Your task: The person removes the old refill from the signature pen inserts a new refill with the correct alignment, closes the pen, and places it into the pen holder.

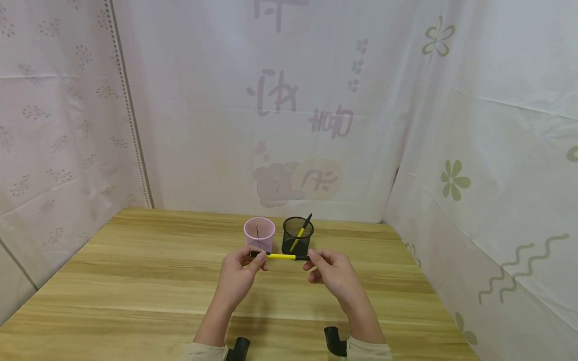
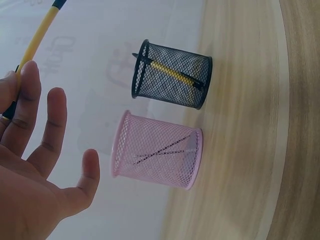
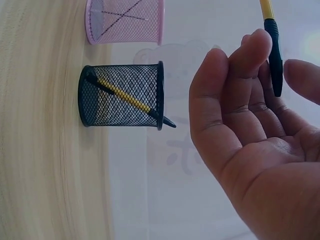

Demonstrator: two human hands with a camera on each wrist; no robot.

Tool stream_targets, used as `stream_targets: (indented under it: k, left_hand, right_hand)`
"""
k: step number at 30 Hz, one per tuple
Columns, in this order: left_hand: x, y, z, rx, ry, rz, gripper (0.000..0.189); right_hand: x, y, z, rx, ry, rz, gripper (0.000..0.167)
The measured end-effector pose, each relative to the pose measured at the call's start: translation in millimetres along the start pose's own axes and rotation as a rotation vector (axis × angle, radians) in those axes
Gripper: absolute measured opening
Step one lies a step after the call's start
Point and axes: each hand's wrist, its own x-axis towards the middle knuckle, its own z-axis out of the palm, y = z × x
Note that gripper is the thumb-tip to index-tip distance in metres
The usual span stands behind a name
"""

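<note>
A yellow pen (image 1: 282,256) with black ends is held level between both hands, above the table. My left hand (image 1: 238,273) pinches its clip end between thumb and forefinger; the other fingers stand spread in the left wrist view. At the opposite end, my right hand (image 1: 336,276) has thumb and fingers about the black tip, which shows between them in the right wrist view. Just beyond the hands stand a pink mesh pen holder (image 2: 157,150) with thin dark sticks crossed inside and a black mesh pen holder (image 3: 122,95). A second yellow-and-black pen (image 1: 300,233) leans in the black holder.
The wood-grain table (image 1: 135,281) stretches to both sides of the hands. Pale printed curtains (image 1: 203,125) enclose it at the back and sides. Black curved pieces (image 1: 333,341) sit at both wrists, by the light sleeves.
</note>
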Motion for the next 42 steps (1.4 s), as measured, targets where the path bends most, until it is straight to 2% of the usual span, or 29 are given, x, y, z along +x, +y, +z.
stream_targets:
  k: [22, 42]
  left_hand:
    - [1.0, 1.4, 0.3, -0.013, -0.018, 0.012, 0.012]
    - [1.3, 0.2, -0.3, -0.013, -0.024, 0.012, 0.009]
  right_hand:
    - [1.6, 0.3, 2.0, -0.055, 0.002, 0.065, 0.055]
    - [-0.1, -0.6, 0.2, -0.025, -0.015, 0.007, 0.044]
